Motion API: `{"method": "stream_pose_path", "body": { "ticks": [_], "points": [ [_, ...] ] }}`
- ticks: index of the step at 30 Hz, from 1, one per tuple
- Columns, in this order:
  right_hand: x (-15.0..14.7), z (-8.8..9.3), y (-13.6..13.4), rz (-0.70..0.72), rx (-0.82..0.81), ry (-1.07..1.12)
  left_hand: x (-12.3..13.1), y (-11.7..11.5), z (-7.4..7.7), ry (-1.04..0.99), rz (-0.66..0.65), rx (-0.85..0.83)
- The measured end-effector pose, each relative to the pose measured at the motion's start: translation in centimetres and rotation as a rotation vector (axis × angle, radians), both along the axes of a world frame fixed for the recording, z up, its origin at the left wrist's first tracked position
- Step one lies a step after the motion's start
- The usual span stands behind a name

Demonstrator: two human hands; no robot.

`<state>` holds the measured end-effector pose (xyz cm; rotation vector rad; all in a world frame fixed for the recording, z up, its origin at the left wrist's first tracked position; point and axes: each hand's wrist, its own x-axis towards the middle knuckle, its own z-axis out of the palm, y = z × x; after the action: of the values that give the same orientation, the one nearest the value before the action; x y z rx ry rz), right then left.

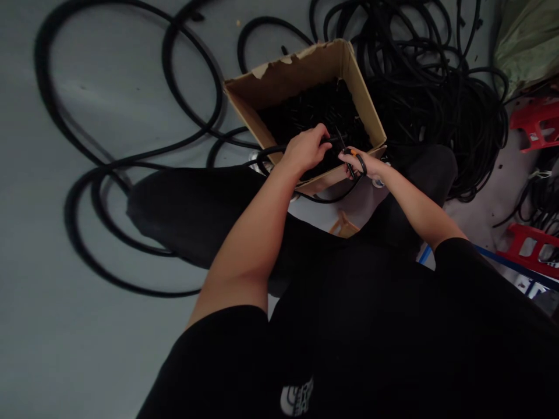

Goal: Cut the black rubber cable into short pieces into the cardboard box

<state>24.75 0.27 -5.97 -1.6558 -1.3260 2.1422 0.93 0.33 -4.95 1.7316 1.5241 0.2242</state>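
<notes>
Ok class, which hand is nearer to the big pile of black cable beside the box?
Right hand: it holds scissors at the front edge of the box, nearer the pile of black cable. The left hand grips a cable over the box, farther off.

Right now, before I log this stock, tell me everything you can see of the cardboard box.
The cardboard box is an open, plain tan corrugated carton on the grey floor, its far rim torn and ragged. It is filled with black cable, and more cable loops lie beside it. The left hand and right hand, holding scissors, are over its near wall.
</notes>
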Motion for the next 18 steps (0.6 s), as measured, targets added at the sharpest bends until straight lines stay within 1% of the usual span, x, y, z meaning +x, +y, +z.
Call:
{"method": "stream_pose_path", "body": {
  "ticks": [3, 6, 10, 13, 15, 18],
  "points": [
    [0.0, -0.3, -0.1, 0.014, 0.010, -0.013, 0.1, -0.1, 0.4, 0.028, -0.017, 0.004],
    [0.0, -0.4, -0.1, 0.026, 0.054, -0.024, 0.1, -0.2, 0.8, 0.041, -0.024, 0.007],
    [0.2, -0.1, 0.0, 0.041, 0.127, -0.015, 0.2, -0.3, 1.5, 0.078, 0.002, -0.007],
    [0.4, 0.1, 0.1, 0.058, 0.150, -0.005, 0.4, -0.4, 1.9, 0.132, 0.035, -0.012],
    [0.4, 0.1, 0.1, 0.063, 0.156, -0.007, 0.4, -0.3, 1.9, 0.145, 0.034, -0.009],
    [0.3, 0.0, 0.0, 0.056, 0.144, -0.049, 0.3, -0.2, 1.5, 0.100, -0.019, -0.001]
  ]
}}
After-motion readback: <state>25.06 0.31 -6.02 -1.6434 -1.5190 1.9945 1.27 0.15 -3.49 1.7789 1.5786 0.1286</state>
